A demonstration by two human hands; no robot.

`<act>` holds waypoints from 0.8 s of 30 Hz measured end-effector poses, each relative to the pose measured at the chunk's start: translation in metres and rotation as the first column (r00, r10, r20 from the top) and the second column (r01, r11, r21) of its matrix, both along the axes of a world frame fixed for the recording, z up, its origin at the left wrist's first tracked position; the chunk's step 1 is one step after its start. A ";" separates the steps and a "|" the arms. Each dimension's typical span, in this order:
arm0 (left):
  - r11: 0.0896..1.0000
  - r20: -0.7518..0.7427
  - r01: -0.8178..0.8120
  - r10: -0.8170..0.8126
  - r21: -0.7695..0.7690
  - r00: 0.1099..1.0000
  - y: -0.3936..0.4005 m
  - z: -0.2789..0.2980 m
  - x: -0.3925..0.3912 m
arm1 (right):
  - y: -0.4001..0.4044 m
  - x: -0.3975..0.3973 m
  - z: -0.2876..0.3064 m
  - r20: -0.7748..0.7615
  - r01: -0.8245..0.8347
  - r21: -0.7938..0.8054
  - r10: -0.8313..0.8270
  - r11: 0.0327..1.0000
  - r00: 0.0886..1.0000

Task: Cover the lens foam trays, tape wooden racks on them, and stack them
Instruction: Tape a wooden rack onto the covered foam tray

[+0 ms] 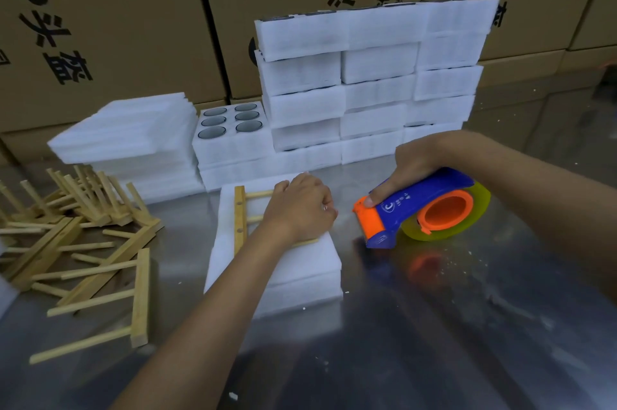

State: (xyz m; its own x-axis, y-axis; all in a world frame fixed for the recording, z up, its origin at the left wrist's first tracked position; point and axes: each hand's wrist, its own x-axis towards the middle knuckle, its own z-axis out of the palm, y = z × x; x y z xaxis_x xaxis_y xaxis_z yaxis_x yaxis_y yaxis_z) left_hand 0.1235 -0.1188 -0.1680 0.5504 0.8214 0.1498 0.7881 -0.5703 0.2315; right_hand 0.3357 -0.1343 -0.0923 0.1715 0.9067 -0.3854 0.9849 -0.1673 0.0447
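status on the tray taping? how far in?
Done: a wall of covered trays stacked at the back. In hand: left hand presses a wooden rack on a covered tray; right hand grips the tape dispenser. Left: an open lens tray, spare racks.

Single head-worn wide-angle view, facing forward and down, close over the table point(434, 326)
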 end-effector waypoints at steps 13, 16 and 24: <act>1.000 0.031 0.009 -0.008 -0.025 0.999 -0.004 0.002 0.000 | -0.029 0.044 0.007 -0.249 0.094 0.075 -0.073 0.993 0.966; 1.000 0.039 0.011 -0.010 -0.028 0.999 -0.004 0.002 0.000 | -0.021 0.036 0.005 -0.180 0.089 0.049 -0.079 0.995 0.981; 0.999 0.056 0.052 -0.051 -0.008 0.997 -0.008 0.002 -0.002 | 0.002 -0.004 -0.004 -0.043 0.075 -0.003 -0.075 0.997 0.996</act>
State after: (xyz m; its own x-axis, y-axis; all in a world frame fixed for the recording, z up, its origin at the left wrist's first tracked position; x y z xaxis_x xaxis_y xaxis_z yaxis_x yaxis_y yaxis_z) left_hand 0.1215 -0.1273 -0.1659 0.5828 0.7937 0.1743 0.7435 -0.6074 0.2798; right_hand 0.3312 -0.1323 -0.0964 0.2218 0.8915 -0.3950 0.9707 -0.2404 0.0025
